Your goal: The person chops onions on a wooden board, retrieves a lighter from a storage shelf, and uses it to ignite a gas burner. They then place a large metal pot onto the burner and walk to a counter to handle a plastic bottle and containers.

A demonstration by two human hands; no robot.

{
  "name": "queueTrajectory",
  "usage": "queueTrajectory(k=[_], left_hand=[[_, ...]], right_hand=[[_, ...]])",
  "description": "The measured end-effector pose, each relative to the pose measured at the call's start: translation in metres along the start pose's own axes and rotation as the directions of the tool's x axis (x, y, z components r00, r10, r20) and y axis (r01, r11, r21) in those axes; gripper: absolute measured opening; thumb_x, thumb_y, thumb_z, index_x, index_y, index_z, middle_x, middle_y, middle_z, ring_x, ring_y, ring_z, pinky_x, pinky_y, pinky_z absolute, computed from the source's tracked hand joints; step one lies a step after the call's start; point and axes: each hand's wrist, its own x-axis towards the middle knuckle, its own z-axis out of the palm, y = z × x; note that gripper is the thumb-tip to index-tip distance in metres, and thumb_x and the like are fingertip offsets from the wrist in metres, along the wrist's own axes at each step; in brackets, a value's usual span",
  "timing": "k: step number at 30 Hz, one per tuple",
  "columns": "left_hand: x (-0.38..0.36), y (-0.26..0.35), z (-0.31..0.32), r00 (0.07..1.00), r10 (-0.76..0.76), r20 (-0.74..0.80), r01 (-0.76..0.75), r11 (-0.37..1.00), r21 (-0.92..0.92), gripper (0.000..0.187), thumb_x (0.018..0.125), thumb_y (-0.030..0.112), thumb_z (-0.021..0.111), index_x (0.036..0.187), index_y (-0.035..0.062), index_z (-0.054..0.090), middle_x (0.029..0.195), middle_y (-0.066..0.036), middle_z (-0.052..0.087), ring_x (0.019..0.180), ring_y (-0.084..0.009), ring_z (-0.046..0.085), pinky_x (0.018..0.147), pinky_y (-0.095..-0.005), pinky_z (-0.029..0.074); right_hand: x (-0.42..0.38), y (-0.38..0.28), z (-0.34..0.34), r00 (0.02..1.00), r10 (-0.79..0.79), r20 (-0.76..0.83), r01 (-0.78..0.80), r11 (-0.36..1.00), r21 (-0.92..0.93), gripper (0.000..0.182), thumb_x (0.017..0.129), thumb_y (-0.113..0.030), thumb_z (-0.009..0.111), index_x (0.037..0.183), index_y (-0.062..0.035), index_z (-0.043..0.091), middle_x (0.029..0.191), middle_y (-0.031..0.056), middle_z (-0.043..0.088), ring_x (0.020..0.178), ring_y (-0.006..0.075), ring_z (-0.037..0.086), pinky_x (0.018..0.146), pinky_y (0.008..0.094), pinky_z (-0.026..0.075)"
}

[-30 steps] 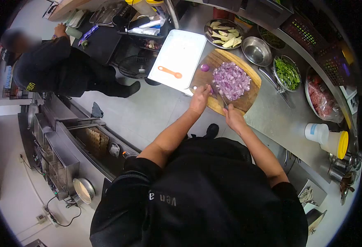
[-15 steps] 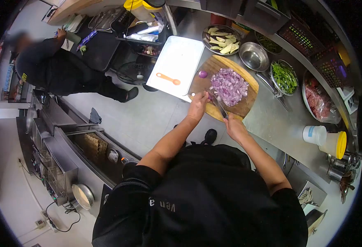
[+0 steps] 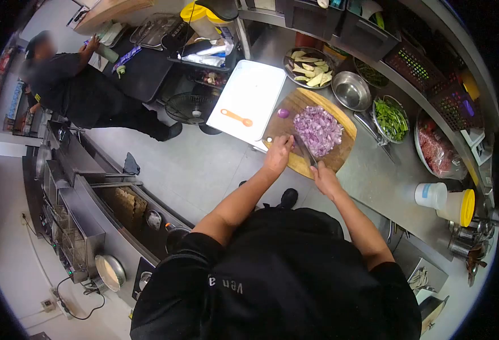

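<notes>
My left hand (image 3: 278, 155) is closed at the near left of a wooden cutting board (image 3: 340, 154), its fingertips pressing down a small piece of red onion (image 3: 293, 145), mostly covered. In my right hand (image 3: 325, 181) is the handle of a kitchen knife (image 3: 305, 152). Its blade points away from me, right beside the left fingertips. A heap of chopped red onion (image 3: 318, 131) covers the middle of the board, to the right of the blade. Further left on the wood lies a larger piece of red onion (image 3: 283, 113).
A white cutting board (image 3: 249, 85) with an orange measuring spoon (image 3: 236, 118) adjoins on the left. Behind stand a bowl of cut eggplant (image 3: 312, 68), a metal bowl (image 3: 351, 90) and a bowl of greens (image 3: 391, 119). Another person (image 3: 85, 93) stands far left.
The whole view has shifted slightly with my head. Both hands stay in place at the board, and the knife remains beside my left fingertips.
</notes>
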Motion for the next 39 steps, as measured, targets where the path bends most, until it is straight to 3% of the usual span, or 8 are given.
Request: queueTrajectory(k=[17, 24, 26, 27, 29, 36, 38, 39], left_hand=[[0.012, 0.000, 0.000, 0.975, -0.083, 0.207, 0.077, 0.996, 0.037, 0.028, 0.075, 0.003, 0.067, 0.102, -0.0041, 0.064, 0.103, -0.020, 0.063, 0.096, -0.0354, 0.058, 0.084, -0.0401, 0.048], [0.013, 0.010, -0.009, 0.982, -0.149, 0.113, 0.158, 0.984, -0.077, 0.031, 0.075, 0.006, 0.069, 0.103, -0.0052, 0.064, 0.097, -0.020, 0.062, 0.094, -0.0369, 0.058, 0.080, -0.0402, 0.048], [0.012, 0.009, -0.009, 0.992, -0.123, 0.035, 0.127, 0.981, -0.146, 0.030, 0.075, 0.006, 0.069, 0.102, -0.0046, 0.064, 0.094, -0.020, 0.062, 0.090, -0.0369, 0.059, 0.078, -0.0403, 0.048], [0.012, 0.008, -0.010, 0.992, -0.124, 0.035, 0.128, 0.981, -0.145, 0.030, 0.075, 0.006, 0.069, 0.102, -0.0046, 0.064, 0.094, -0.020, 0.062, 0.090, -0.0369, 0.059, 0.078, -0.0403, 0.048], [0.013, 0.007, -0.012, 0.989, -0.113, 0.097, 0.122, 0.988, -0.091, 0.026, 0.075, 0.005, 0.068, 0.100, -0.0037, 0.065, 0.092, -0.019, 0.062, 0.086, -0.0363, 0.059, 0.077, -0.0407, 0.049], [0.009, -0.011, 0.006, 0.983, -0.100, 0.153, 0.104, 0.994, -0.021, 0.020, 0.076, 0.003, 0.066, 0.095, -0.0037, 0.066, 0.090, -0.019, 0.062, 0.084, -0.0359, 0.060, 0.074, -0.0407, 0.049], [0.003, -0.012, 0.011, 0.987, -0.098, 0.124, 0.108, 0.991, -0.073, 0.019, 0.076, 0.002, 0.065, 0.094, -0.0043, 0.066, 0.091, -0.019, 0.062, 0.085, -0.0358, 0.060, 0.074, -0.0404, 0.050], [0.002, -0.009, 0.012, 0.987, -0.098, 0.127, 0.108, 0.991, -0.073, 0.019, 0.076, 0.002, 0.065, 0.094, -0.0043, 0.066, 0.091, -0.019, 0.062, 0.085, -0.0358, 0.060, 0.074, -0.0404, 0.050]], right_hand=[[-0.005, -0.007, 0.006, 0.986, 0.130, 0.102, -0.149, 0.968, 0.203, 0.036, 0.096, -0.030, 0.045, 0.102, 0.0059, 0.049, 0.091, 0.0345, 0.060, 0.090, 0.0486, 0.058, 0.081, 0.0534, 0.044], [-0.009, -0.002, -0.010, 0.986, 0.136, 0.095, -0.150, 0.975, 0.163, 0.038, 0.096, -0.031, 0.044, 0.102, 0.0061, 0.048, 0.089, 0.0331, 0.061, 0.090, 0.0487, 0.058, 0.079, 0.0535, 0.044], [-0.014, 0.006, -0.003, 0.999, -0.039, -0.032, 0.044, 0.989, 0.141, 0.038, 0.098, -0.032, 0.040, 0.098, 0.0053, 0.045, 0.059, 0.0215, 0.057, 0.044, 0.0333, 0.058, 0.045, 0.0461, 0.046], [-0.016, 0.001, -0.008, 0.999, -0.040, -0.031, 0.044, 0.989, 0.142, 0.038, 0.098, -0.032, 0.040, 0.098, 0.0053, 0.045, 0.059, 0.0215, 0.057, 0.044, 0.0333, 0.058, 0.045, 0.0461, 0.046], [-0.023, -0.015, -0.024, 0.983, 0.106, 0.153, -0.132, 0.977, 0.169, 0.037, 0.097, -0.030, 0.042, 0.102, 0.0063, 0.047, 0.086, 0.0335, 0.060, 0.085, 0.0489, 0.059, 0.079, 0.0527, 0.044], [-0.011, -0.003, 0.000, 0.979, 0.119, 0.164, -0.148, 0.973, 0.178, 0.036, 0.096, -0.030, 0.044, 0.099, 0.0056, 0.047, 0.090, 0.0333, 0.060, 0.088, 0.0488, 0.058, 0.079, 0.0526, 0.043], [0.004, 0.031, 0.056, 0.929, -0.230, -0.290, 0.245, 0.970, 0.013, 0.039, 0.098, -0.034, 0.040, 0.103, 0.0047, 0.045, 0.067, 0.0241, 0.059, 0.046, 0.0356, 0.058, 0.046, 0.0462, 0.046], [0.005, 0.028, 0.052, 0.930, -0.227, -0.290, 0.242, 0.970, 0.016, 0.039, 0.098, -0.034, 0.040, 0.103, 0.0047, 0.045, 0.067, 0.0241, 0.059, 0.046, 0.0356, 0.058, 0.046, 0.0462, 0.046]])
